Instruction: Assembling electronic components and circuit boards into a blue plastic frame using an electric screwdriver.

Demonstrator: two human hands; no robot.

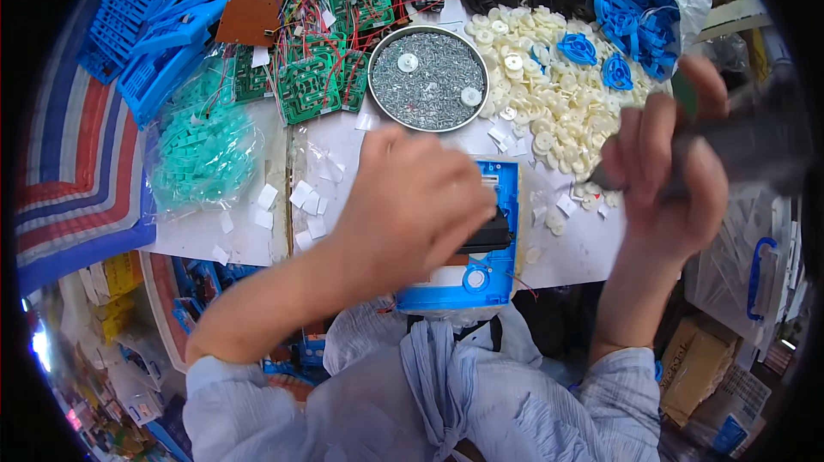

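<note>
Head view, looking straight down at a crowded counter (257, 243). The left hand (412, 205) lies over a blue plastic case (493, 277) at the near edge of the counter, fingers curled together and pressing down on a black part (489, 235) that sits inside the case. Most of the case is hidden under that hand, so only its right side and near end show, with a small white round piece in the near corner.

The right hand (669, 179) is up and just to the right of the case, fingers clamped around a dark grey power screwdriver (738, 140). It's blurred, and the tip points down-left toward the case.

Behind the case there's a round metal tray (378, 54) full of small silver screws. To its right is a big heap of cream plastic wheels (549, 93), with a few blue round parts (592, 46) on top and a bag of more blue ones farther back. Left of the tray are green circuit boards (313, 76) with red wires, then a clear bag of pale green parts (202, 157), and blue plastic grids (154, 24) at the far left. Little white squares are scattered about the counter.
</note>
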